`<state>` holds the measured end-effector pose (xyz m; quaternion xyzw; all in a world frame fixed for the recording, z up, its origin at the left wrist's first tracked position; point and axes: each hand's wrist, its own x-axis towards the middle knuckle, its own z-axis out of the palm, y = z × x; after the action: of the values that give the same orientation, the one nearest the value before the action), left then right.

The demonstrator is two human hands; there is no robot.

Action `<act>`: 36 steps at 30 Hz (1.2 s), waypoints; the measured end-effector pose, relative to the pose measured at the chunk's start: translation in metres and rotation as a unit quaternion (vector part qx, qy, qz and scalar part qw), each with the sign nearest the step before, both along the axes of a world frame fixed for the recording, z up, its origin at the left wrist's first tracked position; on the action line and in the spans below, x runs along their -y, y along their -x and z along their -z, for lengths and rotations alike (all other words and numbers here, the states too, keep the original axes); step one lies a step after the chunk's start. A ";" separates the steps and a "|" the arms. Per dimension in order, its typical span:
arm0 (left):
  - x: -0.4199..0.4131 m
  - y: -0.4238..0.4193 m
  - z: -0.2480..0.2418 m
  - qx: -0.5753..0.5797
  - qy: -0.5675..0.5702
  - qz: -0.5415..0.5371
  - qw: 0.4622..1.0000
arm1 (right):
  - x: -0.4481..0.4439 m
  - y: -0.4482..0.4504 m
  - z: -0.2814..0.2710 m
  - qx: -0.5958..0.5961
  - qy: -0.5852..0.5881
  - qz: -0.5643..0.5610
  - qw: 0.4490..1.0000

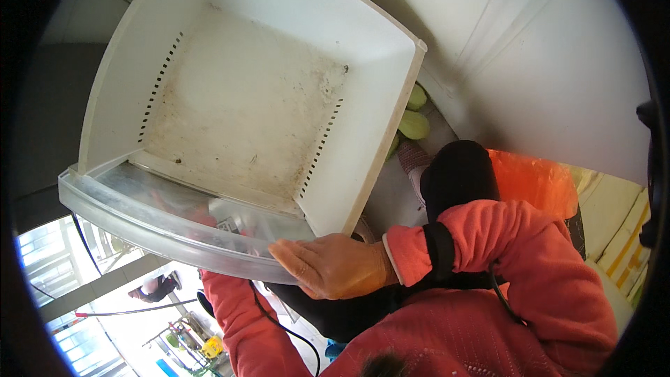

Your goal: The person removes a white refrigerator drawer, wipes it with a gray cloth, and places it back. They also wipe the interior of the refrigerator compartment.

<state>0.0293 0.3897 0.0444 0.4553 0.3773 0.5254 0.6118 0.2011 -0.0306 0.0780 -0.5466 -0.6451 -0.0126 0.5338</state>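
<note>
A white plastic fridge drawer (235, 94) with a clear front panel (172, 230) is tipped before me, its open inside facing up to the camera. Brown stains and small dark specks mark its floor, and rows of slots run along two sides. My right hand (340, 267) grips the right end of the clear front rim, fingers over the edge. A pink-red left sleeve (246, 319) goes up behind the front panel. My left hand itself is hidden there; only a blurred reddish shape shows through the plastic.
Pale green gourd-like vegetables (414, 124) lie on the floor beside the drawer, close to a shoe (413, 159). An orange-red plastic bag (531, 183) is at my right, under a large white panel (555, 73). At lower left, a person (157, 288) is in the bright area beyond.
</note>
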 end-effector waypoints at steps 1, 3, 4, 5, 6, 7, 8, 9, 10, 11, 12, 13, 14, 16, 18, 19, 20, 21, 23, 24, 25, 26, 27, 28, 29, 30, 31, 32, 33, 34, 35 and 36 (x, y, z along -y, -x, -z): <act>0.000 -0.001 -0.007 0.000 -0.009 0.000 1.000 | -0.001 -0.002 -0.001 -0.014 -0.017 0.016 1.000; 0.006 -0.001 -0.015 -0.009 -0.020 -0.004 1.000 | 0.000 -0.007 -0.001 -0.025 -0.030 0.022 0.999; 0.010 -0.001 -0.017 -0.012 -0.017 -0.005 1.000 | 0.000 -0.009 -0.001 -0.036 -0.012 0.007 0.999; 0.013 0.000 -0.020 -0.016 -0.020 -0.006 1.000 | 0.001 -0.010 -0.002 -0.046 0.006 -0.008 0.999; 0.016 0.000 -0.021 -0.017 -0.017 -0.008 1.000 | 0.000 -0.011 -0.003 -0.058 0.011 -0.011 0.998; 0.018 0.001 -0.023 -0.021 -0.021 -0.011 0.999 | 0.000 -0.012 -0.003 -0.057 0.019 -0.030 0.998; 0.019 0.001 -0.023 -0.024 -0.023 -0.012 0.999 | -0.001 -0.012 -0.003 -0.058 0.017 -0.038 0.997; 0.021 0.002 -0.023 -0.026 -0.023 -0.014 0.999 | -0.002 -0.011 -0.002 -0.058 0.016 -0.044 0.997; 0.021 0.002 -0.023 -0.026 -0.022 -0.014 0.999 | -0.002 -0.011 -0.001 -0.051 -0.005 -0.027 0.998; 0.021 0.002 -0.023 -0.026 -0.024 -0.014 0.999 | -0.003 -0.011 0.001 -0.044 -0.027 -0.010 0.999; 0.022 0.002 -0.023 -0.031 -0.024 -0.014 0.999 | -0.003 -0.011 0.003 -0.034 -0.047 0.012 0.998; 0.022 0.002 -0.022 -0.032 -0.025 -0.016 0.999 | -0.003 -0.011 0.006 -0.043 -0.036 -0.005 0.998; 0.024 0.003 -0.021 -0.034 -0.024 -0.016 0.999 | -0.002 -0.012 0.008 -0.048 -0.023 -0.015 0.998; 0.025 0.004 -0.021 -0.037 -0.031 -0.015 0.999 | 0.000 -0.015 0.015 -0.068 -0.021 -0.033 0.997; 0.026 0.007 -0.020 -0.036 -0.036 -0.013 0.999 | 0.001 -0.021 0.023 -0.093 -0.044 -0.054 0.993; 0.024 0.009 -0.020 -0.038 -0.038 -0.009 0.999 | 0.001 -0.024 0.027 -0.096 -0.044 -0.061 0.993; 0.024 0.013 -0.020 -0.041 -0.045 -0.012 0.998 | 0.000 -0.027 0.033 -0.102 -0.044 -0.067 0.992; 0.022 0.015 -0.020 -0.043 -0.047 -0.005 0.998 | -0.002 -0.031 0.038 -0.106 -0.048 -0.069 0.991; 0.016 0.018 -0.022 -0.040 -0.058 0.005 0.998 | -0.004 -0.035 0.046 -0.127 -0.026 -0.093 0.987; 0.014 0.019 -0.024 -0.042 -0.065 0.008 0.997 | -0.006 -0.036 0.049 -0.134 -0.005 -0.110 0.985; 0.012 0.018 -0.026 -0.046 -0.071 0.011 0.996 | -0.008 -0.036 0.051 -0.134 0.035 -0.149 0.979; 0.012 0.014 -0.031 -0.051 -0.087 0.019 0.995 | -0.010 -0.038 0.053 -0.138 0.004 -0.118 0.983; 0.011 0.007 -0.037 -0.051 -0.100 0.033 0.993 | -0.012 -0.038 0.051 -0.159 -0.033 -0.089 0.983; 0.016 0.000 -0.044 -0.049 -0.104 0.041 0.993 | -0.012 -0.040 0.050 -0.173 -0.060 -0.084 0.980; 0.021 -0.005 -0.052 -0.040 -0.058 0.011 0.997 | -0.013 -0.039 0.046 -0.194 -0.071 -0.079 0.975; 0.030 -0.010 -0.061 -0.024 -0.044 0.060 0.997 | -0.012 -0.040 0.042 -0.181 -0.039 -0.071 0.980; 0.040 -0.017 -0.070 -0.029 -0.042 0.081 0.995 | -0.011 -0.040 0.035 -0.197 -0.034 -0.081 0.977; 0.052 -0.025 -0.081 0.010 0.018 0.116 0.993 | -0.009 -0.042 0.028 -0.210 -0.030 -0.088 0.973; 0.059 -0.030 -0.092 0.003 0.038 0.089 0.995 | -0.009 -0.042 0.020 -0.224 -0.019 -0.102 0.969; 0.067 -0.032 -0.099 -0.003 0.048 0.097 0.994 | -0.008 -0.042 0.013 -0.230 -0.024 -0.099 0.968; 0.073 -0.033 -0.105 -0.005 0.059 0.134 0.989 | -0.008 -0.042 0.006 -0.245 0.007 -0.115 0.963; 0.074 -0.036 -0.111 -0.013 0.073 0.090 0.993 | -0.011 -0.043 -0.001 -0.262 0.030 -0.131 0.956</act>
<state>0.0654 0.3162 0.1551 0.4482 0.3797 0.4336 0.6833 0.2446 -0.0199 0.0787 -0.4571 -0.5486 0.2202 0.6645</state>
